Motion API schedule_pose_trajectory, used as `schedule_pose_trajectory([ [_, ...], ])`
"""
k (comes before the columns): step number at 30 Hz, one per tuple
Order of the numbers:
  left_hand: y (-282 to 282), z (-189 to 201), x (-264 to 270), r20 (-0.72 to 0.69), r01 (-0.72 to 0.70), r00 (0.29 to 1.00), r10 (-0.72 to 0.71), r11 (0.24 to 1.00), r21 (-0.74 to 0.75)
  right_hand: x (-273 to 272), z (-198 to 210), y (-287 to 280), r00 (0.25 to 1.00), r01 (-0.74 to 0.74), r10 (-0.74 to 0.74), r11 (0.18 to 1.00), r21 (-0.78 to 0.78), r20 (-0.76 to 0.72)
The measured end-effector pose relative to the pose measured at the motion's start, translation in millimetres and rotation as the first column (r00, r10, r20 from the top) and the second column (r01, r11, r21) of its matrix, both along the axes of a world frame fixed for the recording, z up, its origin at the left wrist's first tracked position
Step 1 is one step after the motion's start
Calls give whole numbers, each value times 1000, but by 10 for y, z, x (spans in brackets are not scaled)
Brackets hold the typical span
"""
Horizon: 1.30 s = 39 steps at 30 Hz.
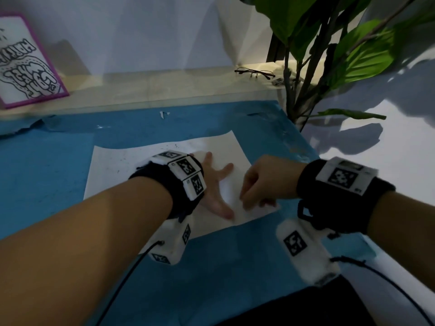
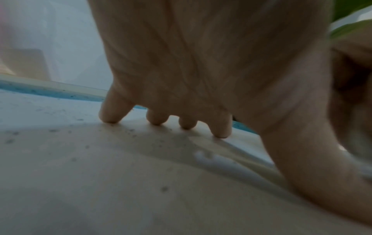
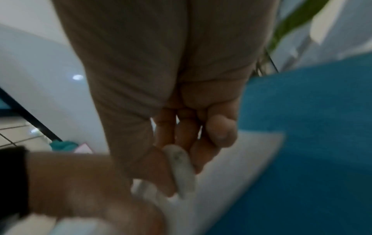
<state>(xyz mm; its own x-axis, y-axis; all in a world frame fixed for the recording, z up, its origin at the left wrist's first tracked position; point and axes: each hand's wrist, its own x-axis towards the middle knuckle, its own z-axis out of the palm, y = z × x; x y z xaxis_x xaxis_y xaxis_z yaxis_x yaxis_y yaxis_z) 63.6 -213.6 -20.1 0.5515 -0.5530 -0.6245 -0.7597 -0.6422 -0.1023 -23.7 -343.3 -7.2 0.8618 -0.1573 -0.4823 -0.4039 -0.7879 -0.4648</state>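
A white sheet of paper (image 1: 131, 165) with dark specks lies on the blue table cover (image 1: 47, 175). My left hand (image 1: 219, 184) presses flat on the sheet, fingers spread; the left wrist view shows its fingertips (image 2: 109, 117) down on the paper (image 2: 100, 174). My right hand (image 1: 256, 184) is just right of it, above the sheet's near right corner. It pinches a small white oblong piece (image 3: 181, 170) with a grey smudge, maybe an eraser, between thumb and fingers. That piece is hidden under the hand in the head view.
Black eyeglasses (image 1: 255, 72) lie on a pale ledge behind the table. A leafy green plant (image 1: 329, 55) stands at the back right. A purple-framed drawing (image 1: 26, 64) leans on the wall at the far left. The cover's far edge is torn.
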Motion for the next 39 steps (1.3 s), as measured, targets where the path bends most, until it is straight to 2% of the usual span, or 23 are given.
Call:
schedule_pose_trajectory([
  [2, -2, 2, 12, 0, 7, 1000, -7, 1000, 1, -11, -30, -62, 999, -5, 4, 999, -51, -37],
  [5, 14, -3, 14, -19, 4, 1000, -4, 1000, -12, -20, 50, -348, 997, 70, -61, 962, -265, 40],
  [6, 3, -6, 31, -29, 3, 1000, -4, 1000, -17, -42, 57, -418, 989, 123, -100, 963, -239, 104],
  [8, -6, -24, 52, -49, -4, 999, 3, 1000, -15, -100, -30, -418, 898, 288, -297, 955, 78, 323],
  [9, -6, -17, 39, -52, 2, 999, -3, 1000, -17, -140, -111, -347, 789, 354, -460, 882, 310, 408],
  [11, -6, 13, -64, -30, 104, 994, -105, 993, -55, -224, -309, -141, 525, 388, -777, 583, 714, 348],
  [13, -8, 13, -265, 11, 283, 959, -284, 951, -127, -307, -526, 58, 319, 347, -933, 279, 895, 166],
  [15, -16, -33, -498, -27, 443, 888, -458, 871, -212, -352, -680, 161, 166, 325, -979, 165, 931, 115],
  [16, -14, -82, -563, -51, 483, 862, -505, 847, -223, -357, -723, 176, 115, 332, -984, 166, 928, 135],
  [18, -32, -115, -535, -55, 448, 881, -469, 867, -218, -349, -750, 181, 73, 362, -982, 188, 913, 174],
  [20, -64, -125, -310, 40, 258, 966, -256, 944, -207, -336, -747, 186, 90, 382, -980, 201, 902, 180],
  [22, -99, -123, -232, 174, 173, 974, -142, 969, -177, -335, -748, 199, 96, 398, -977, 213, 892, 190],
  [23, -139, -134, -273, 165, 222, 969, -186, 945, -239, -336, -747, 205, 92, 396, -975, 222, 891, 202],
  [25, -203, -164, -438, -7, 315, 941, -338, 883, -348, -338, -742, 212, 87, 382, -968, 250, 890, 235],
  [27, -277, -251, -285, -82, 155, 977, -195, 924, -349, -342, -739, 223, 110, 409, -961, 278, 869, 256],
  [29, -292, -251, -58, 162, 11, 987, 21, 981, -195, -342, -748, 232, 122, 445, -952, 304, 843, 279],
  [30, -329, -225, -26, 226, 0, 973, 38, 986, -164, -336, -760, 231, 119, 451, -948, 316, 835, 295],
  [32, -418, -153, -164, 83, 103, 993, -80, 941, -322, -326, -780, 227, 106, 441, -942, 332, 834, 319],
  [34, -394, -148, -303, -53, 153, 983, -178, 937, -313, -318, -798, 221, 95, 423, -942, 332, 843, 323],
  [35, -351, -223, -176, -4, 128, 991, -133, 965, -230, -322, -810, 217, 105, 434, -938, 341, 834, 329],
  [37, -213, -333, 146, 198, -84, 975, 96, 994, -70, -326, -822, 213, 134, 466, -926, 373, 802, 353],
  [38, -162, -308, 216, 238, -177, 953, 189, 982, -68, -325, -831, 210, 143, 471, -921, 386, 793, 363],
  [39, -147, -301, 199, 220, -177, 955, 201, 976, -124, -320, -839, 211, 147, 472, -916, 396, 788, 372],
])
